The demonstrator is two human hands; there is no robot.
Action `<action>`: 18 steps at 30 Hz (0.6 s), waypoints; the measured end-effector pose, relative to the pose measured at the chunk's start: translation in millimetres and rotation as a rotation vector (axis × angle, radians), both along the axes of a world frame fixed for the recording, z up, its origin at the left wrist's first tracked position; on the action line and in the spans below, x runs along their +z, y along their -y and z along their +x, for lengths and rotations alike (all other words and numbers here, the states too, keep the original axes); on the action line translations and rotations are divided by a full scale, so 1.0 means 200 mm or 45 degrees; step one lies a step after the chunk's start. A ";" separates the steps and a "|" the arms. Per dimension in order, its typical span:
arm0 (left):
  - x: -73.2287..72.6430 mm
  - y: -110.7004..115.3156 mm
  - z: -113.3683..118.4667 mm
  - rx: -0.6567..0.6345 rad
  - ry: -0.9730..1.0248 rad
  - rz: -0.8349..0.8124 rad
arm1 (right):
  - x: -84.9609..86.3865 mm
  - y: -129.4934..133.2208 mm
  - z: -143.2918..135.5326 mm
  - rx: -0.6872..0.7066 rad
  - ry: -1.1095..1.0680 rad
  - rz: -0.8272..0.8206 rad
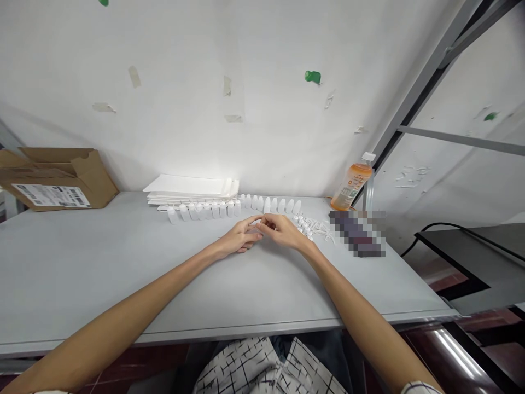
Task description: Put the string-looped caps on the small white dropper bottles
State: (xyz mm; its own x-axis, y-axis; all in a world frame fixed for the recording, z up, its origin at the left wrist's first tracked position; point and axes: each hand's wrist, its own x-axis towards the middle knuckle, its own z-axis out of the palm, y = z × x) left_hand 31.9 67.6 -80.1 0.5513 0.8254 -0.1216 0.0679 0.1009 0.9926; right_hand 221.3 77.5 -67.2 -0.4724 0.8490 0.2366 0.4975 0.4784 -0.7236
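My left hand (240, 237) and my right hand (284, 230) meet above the middle of the table. Between the thumb and fingers of my left hand is a small translucent white bottle (254, 230), mostly covered by the fingers. My right hand is closed in a pinch at the bottle's end; whatever its fingertips grip is hidden. Just beyond the hands, small white bottles (215, 210) stand in a row, with more uncapped-looking bottles (281, 206) behind and to the right. Beside my right hand lie small white caps (304, 225) and a heap of thin white pieces (322, 229).
A stack of flat white cartons (191, 189) lies against the wall. At the far left sits an open cardboard box (61, 178). On the right are a bottle of orange drink (353, 183) and a blurred dark object (359, 235). The table's front edge (246, 332) runs near my body.
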 end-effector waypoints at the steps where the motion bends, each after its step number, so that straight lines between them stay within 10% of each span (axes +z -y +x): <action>1: 0.00 0.00 0.00 -0.009 -0.004 0.017 | 0.00 0.00 0.00 -0.008 0.028 0.024; 18: 0.01 0.03 0.00 -0.009 -0.356 0.411 | 0.01 0.00 -0.01 -0.074 -0.030 0.103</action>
